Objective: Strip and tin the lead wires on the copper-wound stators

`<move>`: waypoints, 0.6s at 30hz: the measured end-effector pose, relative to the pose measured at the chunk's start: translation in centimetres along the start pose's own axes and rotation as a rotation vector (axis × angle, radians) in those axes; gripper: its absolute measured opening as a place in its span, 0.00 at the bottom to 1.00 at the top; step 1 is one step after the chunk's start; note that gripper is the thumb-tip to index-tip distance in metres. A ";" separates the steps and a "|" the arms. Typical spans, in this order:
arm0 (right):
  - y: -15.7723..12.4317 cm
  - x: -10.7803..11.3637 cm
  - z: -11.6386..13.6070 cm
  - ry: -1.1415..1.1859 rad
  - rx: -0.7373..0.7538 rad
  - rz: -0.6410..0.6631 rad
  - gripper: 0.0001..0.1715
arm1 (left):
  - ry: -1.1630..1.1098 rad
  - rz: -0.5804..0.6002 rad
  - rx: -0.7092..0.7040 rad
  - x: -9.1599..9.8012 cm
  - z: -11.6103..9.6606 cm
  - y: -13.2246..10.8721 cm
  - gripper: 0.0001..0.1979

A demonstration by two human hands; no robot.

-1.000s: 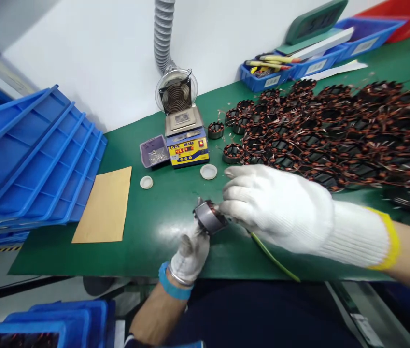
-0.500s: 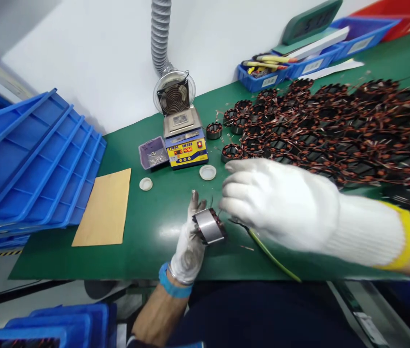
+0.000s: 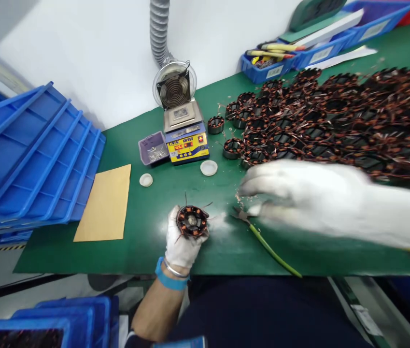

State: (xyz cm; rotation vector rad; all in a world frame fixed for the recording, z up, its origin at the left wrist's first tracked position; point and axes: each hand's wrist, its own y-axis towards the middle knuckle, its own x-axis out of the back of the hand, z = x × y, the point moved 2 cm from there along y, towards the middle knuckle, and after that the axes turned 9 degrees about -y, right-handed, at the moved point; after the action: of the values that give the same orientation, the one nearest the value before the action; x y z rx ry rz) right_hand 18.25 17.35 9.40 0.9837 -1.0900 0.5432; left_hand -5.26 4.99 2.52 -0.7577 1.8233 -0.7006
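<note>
A motor stator [image 3: 186, 212], black with copper windings and several loose wire ends, faces up in my left hand [image 3: 181, 249]. White glove fingers are closed around its lower side. My right hand [image 3: 299, 193], also in a white glove, is blurred by motion above the bench, its thumb spread from its fingers and nothing visible between them. Close to that thumb, cutting pliers [image 3: 265, 244] with green handles lie on the green bench top [image 3: 147, 251]. Wire scraps lie around their jaws.
Many stators [image 3: 320, 147] crowd the right side. A yellow-and-blue solder pot [image 3: 187, 147] stands at the back under a grey hose [image 3: 159, 31]. Nearby are a purple tray [image 3: 153, 149], two small white lids and brown card [image 3: 105, 203]. Blue crates [image 3: 34, 159] stack at left.
The stator in my left hand has turned from side-on to face up and moved slightly left. My right hand has moved right, away from it.
</note>
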 end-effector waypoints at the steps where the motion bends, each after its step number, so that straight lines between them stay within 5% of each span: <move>1: -0.2 -1.2 1.0 -0.030 0.027 0.030 0.17 | -0.009 -0.007 0.008 -0.2 0.1 -0.1 0.19; 4: -0.4 -4.5 3.4 -0.059 0.046 0.067 0.21 | -0.026 -0.032 0.017 -0.6 0.4 -0.6 0.17; 6: -0.4 -5.6 4.2 -0.036 0.073 0.081 0.15 | -0.023 -0.046 0.021 -0.8 0.6 -0.8 0.17; 14: -1.0 -6.0 4.3 0.029 0.117 0.123 0.18 | -0.029 -0.066 0.065 -0.9 0.6 -0.8 0.23; 18: -1.0 -6.7 4.7 -0.003 0.117 0.067 0.17 | 0.030 0.073 0.088 0.2 0.6 -0.5 0.24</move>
State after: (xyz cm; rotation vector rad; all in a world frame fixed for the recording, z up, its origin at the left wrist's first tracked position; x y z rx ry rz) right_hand 14.09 13.34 3.51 1.0527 -1.1065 0.6665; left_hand -4.66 4.49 2.57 -0.6236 1.8251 -0.7427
